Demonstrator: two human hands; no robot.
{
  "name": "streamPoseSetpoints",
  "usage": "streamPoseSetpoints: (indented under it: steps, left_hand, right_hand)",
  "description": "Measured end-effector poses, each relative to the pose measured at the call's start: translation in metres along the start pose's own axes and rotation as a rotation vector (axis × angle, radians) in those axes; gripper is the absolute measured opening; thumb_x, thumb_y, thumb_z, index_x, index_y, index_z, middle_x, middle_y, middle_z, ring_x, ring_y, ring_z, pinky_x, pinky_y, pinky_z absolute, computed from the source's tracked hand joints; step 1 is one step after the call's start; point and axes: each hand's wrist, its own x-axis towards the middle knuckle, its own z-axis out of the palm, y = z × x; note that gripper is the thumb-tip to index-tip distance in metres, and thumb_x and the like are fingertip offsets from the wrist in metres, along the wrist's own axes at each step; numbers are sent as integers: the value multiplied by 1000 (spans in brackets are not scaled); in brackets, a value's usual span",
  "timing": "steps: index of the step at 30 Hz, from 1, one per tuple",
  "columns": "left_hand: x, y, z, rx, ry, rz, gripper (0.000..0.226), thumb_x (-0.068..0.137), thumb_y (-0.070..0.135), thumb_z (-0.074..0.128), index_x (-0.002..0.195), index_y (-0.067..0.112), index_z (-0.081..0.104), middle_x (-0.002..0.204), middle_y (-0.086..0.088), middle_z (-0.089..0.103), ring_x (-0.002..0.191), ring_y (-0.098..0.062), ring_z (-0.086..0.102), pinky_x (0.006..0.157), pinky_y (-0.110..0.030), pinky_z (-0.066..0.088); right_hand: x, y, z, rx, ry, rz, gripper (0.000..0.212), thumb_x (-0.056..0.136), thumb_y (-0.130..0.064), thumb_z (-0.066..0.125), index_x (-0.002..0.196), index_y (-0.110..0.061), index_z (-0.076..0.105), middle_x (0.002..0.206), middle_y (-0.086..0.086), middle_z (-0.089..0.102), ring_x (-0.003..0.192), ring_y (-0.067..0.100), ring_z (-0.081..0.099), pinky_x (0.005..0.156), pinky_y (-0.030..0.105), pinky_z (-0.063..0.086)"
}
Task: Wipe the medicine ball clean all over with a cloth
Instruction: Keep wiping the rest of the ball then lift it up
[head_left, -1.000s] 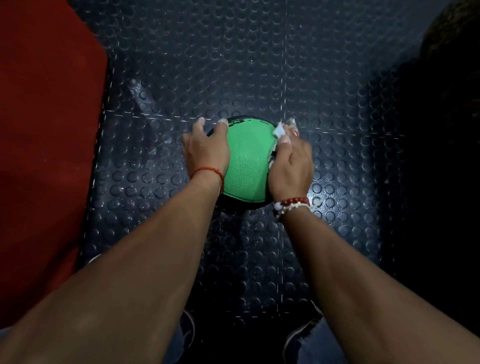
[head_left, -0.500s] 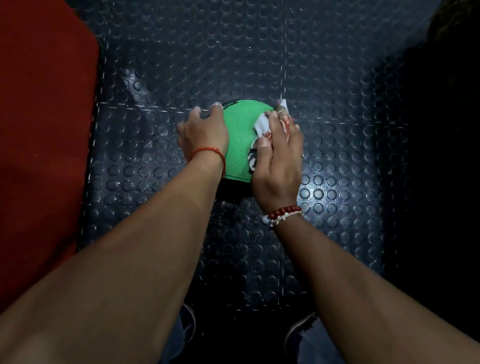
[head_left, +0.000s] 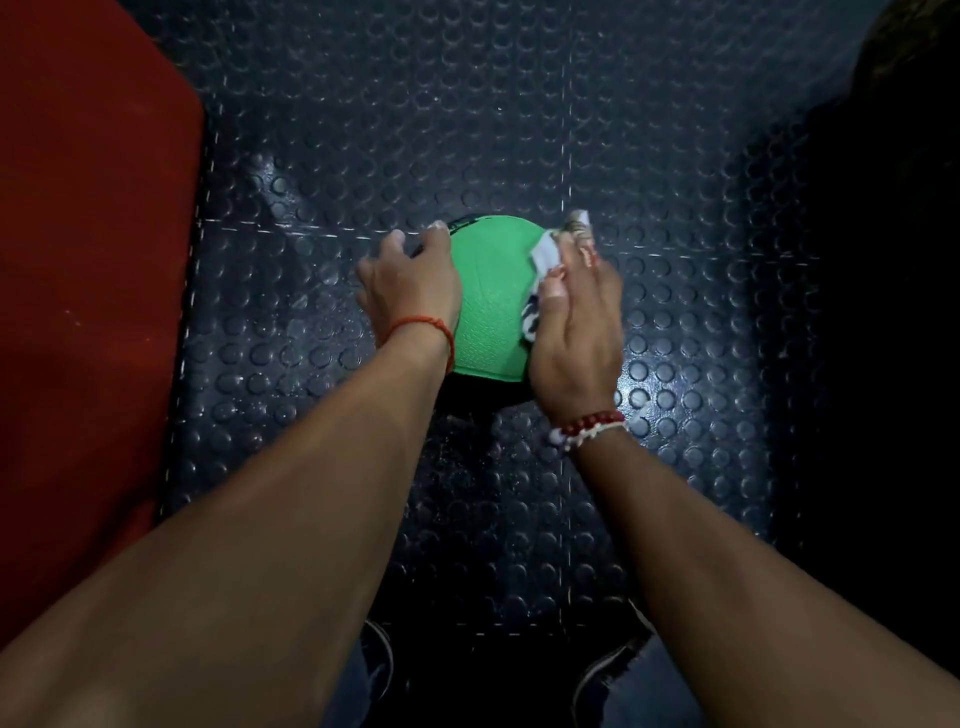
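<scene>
The green medicine ball (head_left: 488, 306) is sitting mid-floor on the dark studded floor (head_left: 519, 130), well clear of the red mat (head_left: 88, 312) along its left edge. The left hand (head_left: 410, 291) is gripping the ball's left side with curled fingers. The right hand (head_left: 576, 332) is clamping the white cloth (head_left: 543, 260) against its right side.

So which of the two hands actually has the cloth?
The right hand, with the beaded bracelet, holds the white cloth against the green ball; the left hand grips it bare.
</scene>
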Motion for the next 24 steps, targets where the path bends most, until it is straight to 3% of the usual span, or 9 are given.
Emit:
streamPoseSetpoints:
  steps: [2,5,9,11,14,16,18,20,24]
  left_hand:
    - [-2,1,3,21,3,13,59,90,59,48,138,26,55,141,-6,45,127,-28,47,101,-46,45]
    - [-2,1,4,40,-14,67,63,90,58,50,144,26,49,142,-6,44,129,-28,47,104,-48,44]
    - [4,-8,-3,40,-68,150,68,87,59,51,144,23,50,135,-5,52,123,-26,53,106,-46,44]
    - [6,-13,-8,4,-99,155,73,85,60,51,146,22,47,134,-3,53,122,-23,54,107,-46,45]
    - [5,-16,-11,-44,-105,140,77,82,61,51,148,22,45,135,-2,53,123,-21,53,108,-47,44]
    - [5,-15,-10,-35,-101,143,75,83,60,52,148,22,44,134,0,54,124,-21,52,108,-46,43]
    - [6,-16,-8,-26,-93,145,70,89,56,53,148,21,43,129,4,53,123,-19,51,106,-40,42]
    - [8,-18,-9,-29,-91,150,65,93,52,54,148,20,44,128,4,52,119,-16,51,100,-34,40]
    - [11,-22,-15,-13,-124,188,61,95,49,53,149,20,44,136,0,51,114,-11,48,96,-29,36]
  right_hand:
    - [5,6,0,74,47,196,42,101,-30,34,141,-24,44,131,2,46,84,-4,50,62,13,46]
    - [-10,-3,3,168,108,355,42,102,-26,35,142,-22,43,125,2,46,77,0,50,59,16,45]
    - [-20,-16,2,64,55,61,43,97,-28,37,137,-22,50,141,3,43,124,18,49,99,36,46]
    - [-2,-13,-4,50,-20,37,38,100,-27,38,135,-24,53,135,0,48,115,12,51,91,33,48]
    - [25,0,-9,128,-124,272,36,102,-29,37,133,-26,53,127,-3,53,98,3,48,80,21,42]
    - [30,8,-11,189,-91,406,37,102,-30,36,134,-24,53,126,-4,54,102,3,48,90,25,43]
    - [21,5,-8,199,-51,497,37,102,-32,34,132,-21,54,116,-6,53,85,-1,47,75,18,42]
    - [0,-2,0,151,19,430,37,103,-30,33,128,-17,56,113,-5,51,77,-1,45,64,14,37]
    - [-10,-10,1,100,47,167,36,102,-24,38,133,-19,54,115,-4,50,82,-8,44,67,-3,34]
